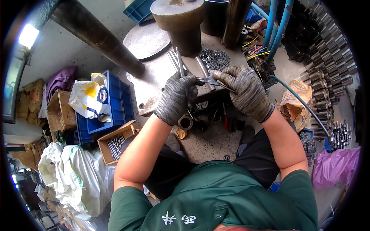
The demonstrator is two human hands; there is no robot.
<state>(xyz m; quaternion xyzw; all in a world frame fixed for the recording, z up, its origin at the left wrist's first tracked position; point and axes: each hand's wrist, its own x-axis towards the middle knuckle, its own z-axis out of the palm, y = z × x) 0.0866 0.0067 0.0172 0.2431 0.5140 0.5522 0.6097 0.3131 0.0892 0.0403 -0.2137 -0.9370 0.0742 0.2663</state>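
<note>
My left hand [174, 96], in a grey knit glove, is closed round a slim metal rod [179, 61] that stands up out of the fist. My right hand [246, 90], in a matching glove, pinches a small metal tool [212, 80] with thin jaws, perhaps a caliper. Its jaw tips reach toward the left fingers; whether they touch the rod I cannot tell. Just beyond the hands, a pile of small metal rings [216, 59] lies on the metal worktable [154, 82]. Beside it rests a thicker round bar [202, 67]. More thin rods [172, 58] lie behind my left hand.
A heavy flanged cylinder [177, 23] stands at the back, with a dark column [100, 38] to its left. Blue crates [123, 96] and a carton of rods [111, 144] sit at left. Blue hoses [274, 30] and stacked metal cylinders [327, 65] are at right.
</note>
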